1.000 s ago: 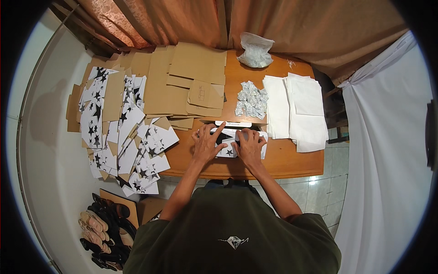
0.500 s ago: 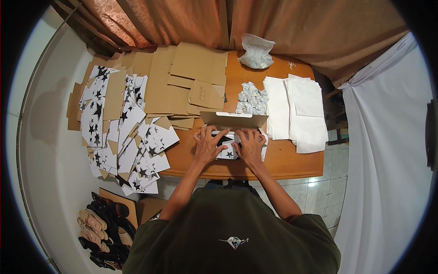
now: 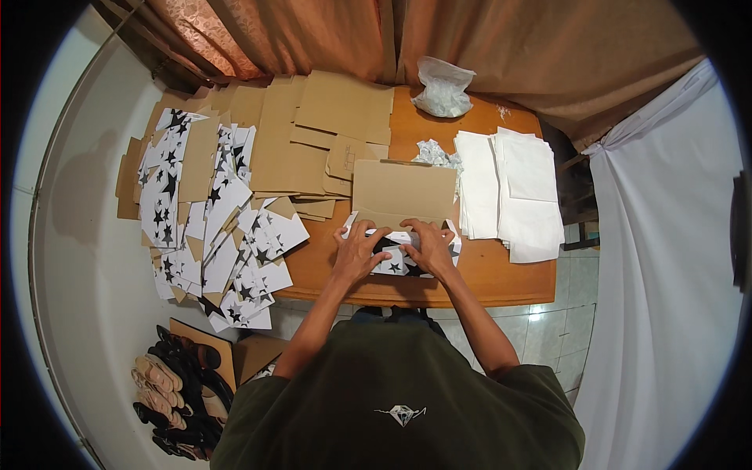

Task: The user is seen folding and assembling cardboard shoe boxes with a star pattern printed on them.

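Observation:
A small cardboard box [image 3: 393, 267], white with black stars outside and plain brown inside, lies near the table's front edge. Its brown lid [image 3: 403, 186] is raised and leans away from me. My left hand [image 3: 359, 251] grips the box's front wall at the left, with fingers hooked over the top edge and thumb on the starred face. At the right part of the same wall, my right hand [image 3: 429, 248] holds on in a like way, fingers bent over the edge. What lies inside the box is hidden by my fingers.
Flat star-printed box blanks [image 3: 235, 227] pile up at the left, beside stacked brown cardboard [image 3: 282, 157]. Behind the lid sit small silvery-white packets [image 3: 439, 154]. White sheets [image 3: 526, 176] lie at right; a clear plastic bag [image 3: 442, 90] stands at the back. Shoes [image 3: 176, 384] fill the lower left.
The lid has swung back, away from me, and now shows its brown inner face, covering part of the packets. Both hands stay at the front wall; the right fingers have shifted slightly.

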{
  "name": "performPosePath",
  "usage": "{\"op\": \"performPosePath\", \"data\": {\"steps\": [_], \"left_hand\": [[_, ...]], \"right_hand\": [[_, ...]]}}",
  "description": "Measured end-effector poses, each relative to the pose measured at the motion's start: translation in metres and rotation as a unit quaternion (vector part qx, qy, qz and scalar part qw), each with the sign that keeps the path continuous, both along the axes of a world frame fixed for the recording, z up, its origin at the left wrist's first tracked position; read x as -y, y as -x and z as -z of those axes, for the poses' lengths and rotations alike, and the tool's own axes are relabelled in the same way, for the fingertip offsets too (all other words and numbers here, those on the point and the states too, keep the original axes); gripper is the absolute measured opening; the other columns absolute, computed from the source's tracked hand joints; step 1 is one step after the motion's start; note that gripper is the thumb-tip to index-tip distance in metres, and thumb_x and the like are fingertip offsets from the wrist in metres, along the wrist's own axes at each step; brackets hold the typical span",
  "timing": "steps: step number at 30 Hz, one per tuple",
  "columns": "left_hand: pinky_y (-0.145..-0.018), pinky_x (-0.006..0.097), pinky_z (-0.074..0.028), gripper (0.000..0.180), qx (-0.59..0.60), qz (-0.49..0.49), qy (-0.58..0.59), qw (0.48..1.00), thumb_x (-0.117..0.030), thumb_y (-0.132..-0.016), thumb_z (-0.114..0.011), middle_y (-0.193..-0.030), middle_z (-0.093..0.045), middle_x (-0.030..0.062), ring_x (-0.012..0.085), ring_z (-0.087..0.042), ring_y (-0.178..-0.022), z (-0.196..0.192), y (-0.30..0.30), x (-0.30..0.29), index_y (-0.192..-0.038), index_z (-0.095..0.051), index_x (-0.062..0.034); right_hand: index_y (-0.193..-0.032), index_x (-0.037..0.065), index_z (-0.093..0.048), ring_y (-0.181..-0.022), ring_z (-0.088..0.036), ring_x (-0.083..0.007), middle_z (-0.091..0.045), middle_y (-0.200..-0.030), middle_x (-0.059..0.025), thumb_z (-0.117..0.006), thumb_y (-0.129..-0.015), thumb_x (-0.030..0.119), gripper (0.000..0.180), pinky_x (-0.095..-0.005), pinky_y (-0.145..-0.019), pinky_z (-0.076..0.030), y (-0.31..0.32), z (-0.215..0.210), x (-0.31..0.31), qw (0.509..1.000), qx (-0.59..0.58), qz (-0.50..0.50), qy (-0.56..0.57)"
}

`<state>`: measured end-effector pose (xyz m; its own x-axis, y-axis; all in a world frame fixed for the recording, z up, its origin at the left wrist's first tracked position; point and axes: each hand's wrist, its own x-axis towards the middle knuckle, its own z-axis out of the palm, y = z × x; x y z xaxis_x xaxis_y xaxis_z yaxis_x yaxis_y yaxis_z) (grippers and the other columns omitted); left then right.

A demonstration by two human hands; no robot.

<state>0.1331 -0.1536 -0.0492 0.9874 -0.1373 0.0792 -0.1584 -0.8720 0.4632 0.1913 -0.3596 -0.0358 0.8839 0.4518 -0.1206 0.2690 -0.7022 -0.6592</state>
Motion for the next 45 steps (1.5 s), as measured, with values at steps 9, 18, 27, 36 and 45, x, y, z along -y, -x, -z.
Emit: {"op": "performPosePath", "data": {"steps": [9, 18, 27, 36, 45], "left_hand": [[-0.104, 0.055, -0.026, 0.047, -0.021, -0.006, -0.002, 1.000, -0.040, -0.083, -0.078, -0.118, -0.057, 0.0028, 0.0205, -0.051, -0.123, 0.010, 0.004, -0.001, -0.125, -0.065, -0.0238], [-0.105, 0.053, -0.027, 0.045, 0.022, 0.003, 0.006, 1.000, -0.034, -0.083, -0.078, -0.122, -0.056, 0.0016, 0.0205, -0.050, -0.124, 0.004, 0.021, 0.007, -0.124, -0.067, -0.0214], [-0.105, 0.052, -0.027, 0.048, 0.055, -0.019, 0.032, 0.998, -0.033, -0.080, -0.080, -0.117, -0.056, 0.0020, 0.0213, -0.049, -0.123, 0.004, 0.016, 0.009, -0.125, -0.068, -0.0197], [-0.102, 0.053, -0.027, 0.049, 0.060, -0.018, 0.024, 0.998, -0.038, -0.081, -0.078, -0.116, -0.059, 0.0025, 0.0220, -0.049, -0.123, 0.008, -0.005, 0.000, -0.125, -0.068, -0.0196], [-0.095, 0.048, -0.029, 0.050, 0.081, -0.023, 0.031, 0.996, -0.035, -0.081, -0.080, -0.117, -0.060, 0.0043, 0.0241, -0.051, -0.118, 0.008, 0.001, 0.004, -0.125, -0.067, -0.0176]], "right_hand": [[-0.103, 0.016, -0.070, -0.118, -0.055, -0.0249, -0.062, -0.121, -0.0025, -0.078, -0.083, 0.022, 0.022, -0.0568, -0.105, -0.026, 0.011, 0.009, -0.004, 0.988, 0.141, -0.056, -0.027], [-0.130, 0.011, -0.059, -0.114, -0.059, -0.0416, -0.062, -0.127, -0.0179, -0.066, -0.092, 0.025, 0.041, -0.0571, -0.100, -0.044, -0.170, 0.060, -0.016, 0.985, 0.057, -0.045, 0.160], [-0.110, 0.013, -0.069, -0.110, -0.065, -0.0310, -0.071, -0.112, -0.0109, -0.047, -0.099, 0.017, 0.024, -0.0735, -0.099, -0.031, -0.196, 0.100, -0.023, 0.958, 0.149, -0.040, 0.240], [-0.097, 0.013, -0.071, -0.098, -0.067, -0.0291, -0.070, -0.096, -0.0078, -0.067, -0.092, 0.016, 0.007, -0.0513, -0.095, -0.041, -0.087, -0.010, 0.002, 0.988, 0.126, -0.075, 0.052], [-0.100, 0.013, -0.071, -0.101, -0.062, -0.0259, -0.068, -0.096, -0.0039, -0.072, -0.090, 0.018, 0.011, -0.0470, -0.091, -0.040, -0.035, 0.000, 0.012, 0.992, 0.119, -0.023, -0.034]]}}
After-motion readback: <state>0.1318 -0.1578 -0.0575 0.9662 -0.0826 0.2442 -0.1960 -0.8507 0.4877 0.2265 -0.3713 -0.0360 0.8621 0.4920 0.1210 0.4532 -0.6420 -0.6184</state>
